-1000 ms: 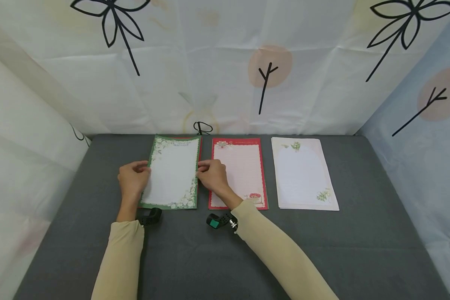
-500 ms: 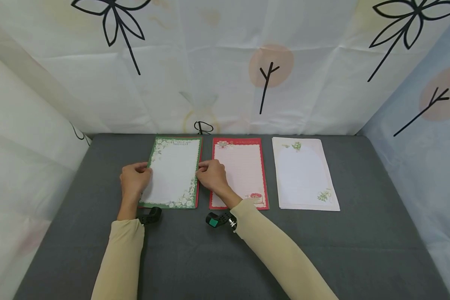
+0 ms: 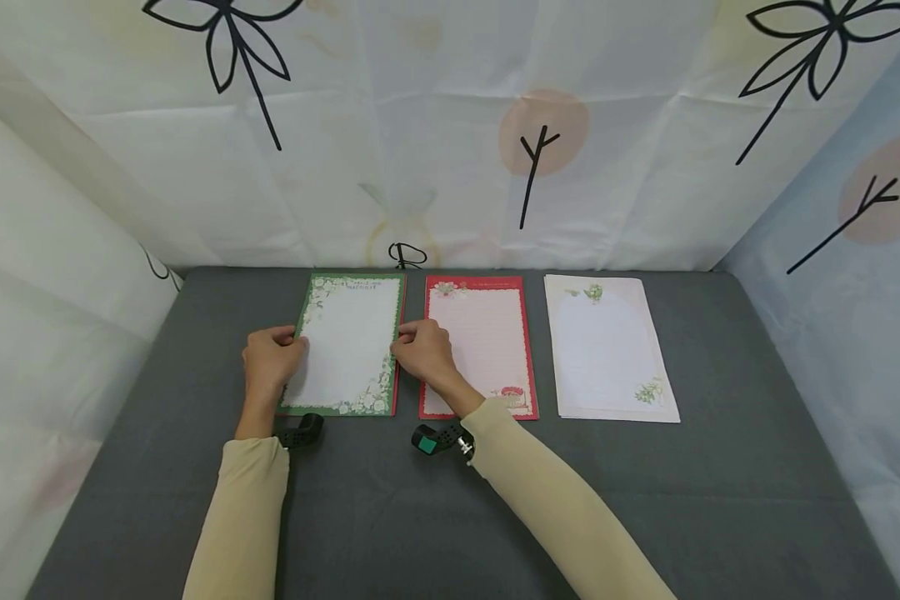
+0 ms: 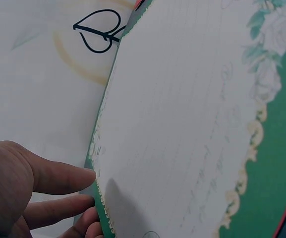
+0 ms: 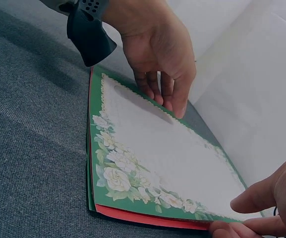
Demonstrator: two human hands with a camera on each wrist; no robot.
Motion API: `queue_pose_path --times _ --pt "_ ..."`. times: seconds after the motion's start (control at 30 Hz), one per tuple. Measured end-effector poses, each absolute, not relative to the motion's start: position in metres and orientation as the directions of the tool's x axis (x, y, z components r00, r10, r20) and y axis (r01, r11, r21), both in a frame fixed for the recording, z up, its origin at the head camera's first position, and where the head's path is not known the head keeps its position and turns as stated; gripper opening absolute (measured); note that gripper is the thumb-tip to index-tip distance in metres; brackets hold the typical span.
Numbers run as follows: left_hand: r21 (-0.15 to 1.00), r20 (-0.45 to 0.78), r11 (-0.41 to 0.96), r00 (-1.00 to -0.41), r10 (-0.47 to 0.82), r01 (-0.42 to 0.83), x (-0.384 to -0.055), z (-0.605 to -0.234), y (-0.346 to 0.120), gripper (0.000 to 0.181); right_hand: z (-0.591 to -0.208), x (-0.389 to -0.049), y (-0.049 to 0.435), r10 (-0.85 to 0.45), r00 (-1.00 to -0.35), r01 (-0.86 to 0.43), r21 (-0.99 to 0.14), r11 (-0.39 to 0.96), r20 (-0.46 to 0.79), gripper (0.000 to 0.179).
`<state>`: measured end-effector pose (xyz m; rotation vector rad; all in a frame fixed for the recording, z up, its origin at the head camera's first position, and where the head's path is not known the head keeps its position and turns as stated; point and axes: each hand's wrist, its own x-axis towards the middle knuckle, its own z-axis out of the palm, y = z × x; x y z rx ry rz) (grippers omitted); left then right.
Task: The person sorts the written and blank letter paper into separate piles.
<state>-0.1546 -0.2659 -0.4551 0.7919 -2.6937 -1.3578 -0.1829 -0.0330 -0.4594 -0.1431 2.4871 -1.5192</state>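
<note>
A green-bordered sheet of letter paper [image 3: 345, 350] with white flowers lies on a stack at the left of the table. A red edge shows from under it, clearest in the right wrist view along the red sheet [image 5: 147, 218]. My left hand [image 3: 270, 360] pinches the green-bordered sheet's left edge, thumb at the rim and fingers against the side. At its right edge my right hand [image 3: 426, 350] pinches the paper, thumb above and fingers at the border. The left wrist view shows the left thumb and fingers [image 4: 58, 178] at the edge.
Beside the right hand lies a red-bordered stack of letter paper [image 3: 480, 342], partly under the right wrist. Further right is a white stack with green leaf prints [image 3: 607, 350]. Grey cloth covers the table [image 3: 390, 517]. A patterned white curtain [image 3: 435, 150] hangs behind.
The green-bordered sheet has settled squarer over the stack, so less red shows at its top. My left hand has moved slightly right; the right hand has barely shifted.
</note>
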Motion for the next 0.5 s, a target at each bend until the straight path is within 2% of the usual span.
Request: queue_pose_path --times 0.2,0.5 --pt "0.756 -0.194 0.496 -0.870 -0.454 -0.427 -0.153 -0.454 -0.266 0.047 -0.458 -0.182 -0.029 -0.204 -0.975 -0.003 -0.905 0.426 -0.093 0.029" --pt "0.750 -0.107 0.553 -0.892 -0.439 -0.362 -0.150 -0.444 -0.252 0.046 -0.453 -0.178 -0.010 -0.200 -0.976 -0.005 -0.912 0.409 -0.084 0.031"
